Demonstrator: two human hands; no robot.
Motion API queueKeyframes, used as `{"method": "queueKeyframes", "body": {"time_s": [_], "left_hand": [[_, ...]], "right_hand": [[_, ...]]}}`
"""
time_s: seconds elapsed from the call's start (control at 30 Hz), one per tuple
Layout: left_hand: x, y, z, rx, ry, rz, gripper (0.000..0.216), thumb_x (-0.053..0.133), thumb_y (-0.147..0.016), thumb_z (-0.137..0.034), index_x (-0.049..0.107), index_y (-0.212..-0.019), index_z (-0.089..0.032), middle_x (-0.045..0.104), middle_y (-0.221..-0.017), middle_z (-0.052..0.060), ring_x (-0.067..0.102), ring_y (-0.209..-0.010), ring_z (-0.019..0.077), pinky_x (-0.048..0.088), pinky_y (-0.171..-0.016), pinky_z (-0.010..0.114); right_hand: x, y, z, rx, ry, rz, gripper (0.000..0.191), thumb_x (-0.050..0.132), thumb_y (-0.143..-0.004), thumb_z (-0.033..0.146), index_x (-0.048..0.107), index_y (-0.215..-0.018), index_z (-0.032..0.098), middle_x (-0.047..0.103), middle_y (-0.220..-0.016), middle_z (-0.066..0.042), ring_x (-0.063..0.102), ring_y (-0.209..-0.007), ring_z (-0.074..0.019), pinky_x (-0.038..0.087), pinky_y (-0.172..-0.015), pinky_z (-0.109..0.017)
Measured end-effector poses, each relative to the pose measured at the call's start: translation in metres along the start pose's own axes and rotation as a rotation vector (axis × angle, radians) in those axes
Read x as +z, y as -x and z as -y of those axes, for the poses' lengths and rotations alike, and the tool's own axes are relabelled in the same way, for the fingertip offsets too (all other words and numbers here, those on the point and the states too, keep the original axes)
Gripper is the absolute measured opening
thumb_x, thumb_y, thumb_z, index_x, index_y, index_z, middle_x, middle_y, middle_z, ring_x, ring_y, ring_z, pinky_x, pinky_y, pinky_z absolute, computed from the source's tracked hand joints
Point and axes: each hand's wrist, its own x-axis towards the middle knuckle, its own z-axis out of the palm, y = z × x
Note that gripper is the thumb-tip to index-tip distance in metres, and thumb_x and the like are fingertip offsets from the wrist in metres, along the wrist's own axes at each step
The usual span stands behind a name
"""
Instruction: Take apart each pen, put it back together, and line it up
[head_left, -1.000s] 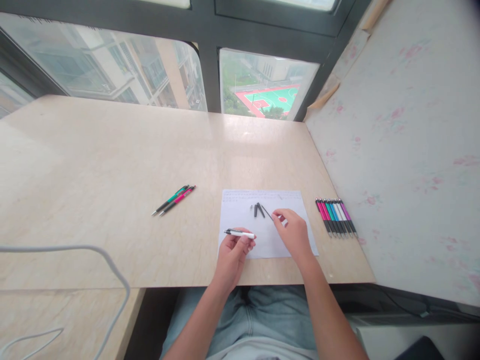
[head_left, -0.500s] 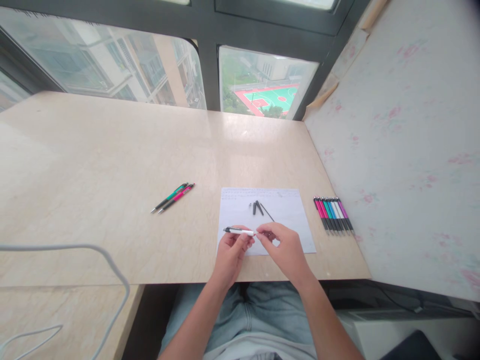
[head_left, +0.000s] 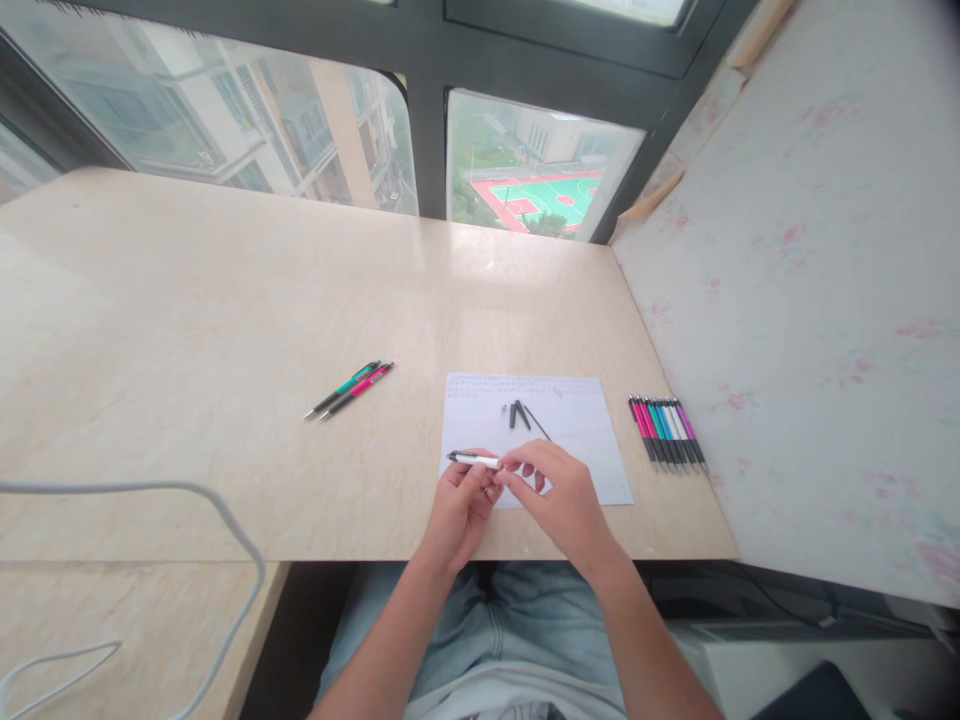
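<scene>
My left hand [head_left: 459, 505] pinches a white pen barrel [head_left: 474, 460] with a black tip, held level just above the near edge of a white sheet of paper [head_left: 577, 425]. My right hand [head_left: 559, 490] meets the barrel's right end, its fingertips pinched there on something too small to make out. On the paper beyond my hands lie small black pen parts [head_left: 517, 414] and a thin dark refill [head_left: 537, 423].
A row of several pens [head_left: 667, 432] in pink, green, white and purple lies right of the paper near the wall. A green pen and a pink pen [head_left: 349, 390] lie together to the left. A white cable [head_left: 225, 520] loops at the lower left. The table's front edge is near my wrists.
My right hand has come back from the parts on the paper to the right end of the white barrel. My left hand kept hold of the barrel, nearly still.
</scene>
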Motion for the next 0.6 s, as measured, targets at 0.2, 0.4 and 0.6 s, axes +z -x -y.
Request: {"method": "queueKeyframes", "body": {"time_s": [0.2,0.4,0.6], "left_hand": [[0.000,-0.001,-0.001,-0.020,0.046,-0.010,0.020,0.081,-0.075,-0.024,0.071,-0.088,-0.014,0.066,-0.082,0.003,0.058,-0.070,0.0072,0.049,-0.069,0.019],[0.004,-0.001,0.000,-0.013,0.012,-0.006,0.019,0.082,-0.075,-0.024,0.072,-0.087,-0.013,0.067,-0.081,0.004,0.059,-0.070,0.0082,0.048,-0.068,0.019],[0.003,-0.001,0.001,-0.005,-0.044,0.008,0.019,0.080,-0.077,-0.025,0.073,-0.090,-0.013,0.068,-0.083,0.005,0.059,-0.071,0.0085,0.047,-0.069,0.020]], "right_hand": [[-0.011,0.001,-0.040,0.105,0.393,-0.125,0.012,0.059,-0.089,0.023,0.067,-0.097,0.020,0.068,-0.088,-0.005,0.060,-0.076,-0.0191,0.047,-0.073,-0.033],[-0.003,0.000,-0.074,0.223,0.713,-0.090,0.011,0.060,-0.088,0.025,0.065,-0.096,0.019,0.066,-0.097,-0.009,0.060,-0.094,-0.0260,0.042,-0.067,-0.032],[0.006,-0.008,-0.077,0.300,0.749,-0.139,0.012,0.051,-0.093,0.022,0.061,-0.086,0.020,0.065,-0.090,-0.008,0.059,-0.088,-0.0234,0.035,-0.060,-0.030]]}}
